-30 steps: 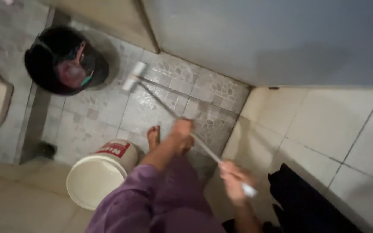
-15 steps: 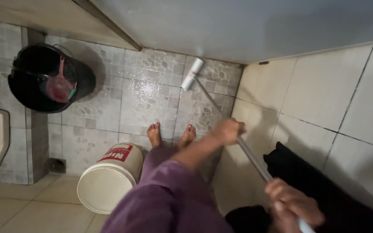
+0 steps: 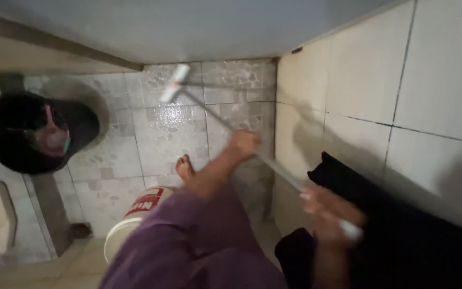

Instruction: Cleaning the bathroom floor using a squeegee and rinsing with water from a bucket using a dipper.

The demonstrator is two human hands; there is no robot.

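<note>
Leftmost, black bucket (image 3: 33,134) at mid-left, white bucket (image 3: 135,214) lower down. Then brush (image 3: 173,84) head on wet floor tiles (image 3: 172,134) at upper centre, thin pole slanting down to lower right. Left hand (image 3: 243,144) clenched round mid-pole; right hand (image 3: 330,211) wrapped round its end. Probably light and stiff, slippery when wet; best gripped two-handed, well spread.

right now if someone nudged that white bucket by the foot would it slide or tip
The white bucket would probably slide: the floor tiles glisten wet. It looks like thin plastic, so likely light. How full it is cannot be seen, and that decides whether it tips.
</note>
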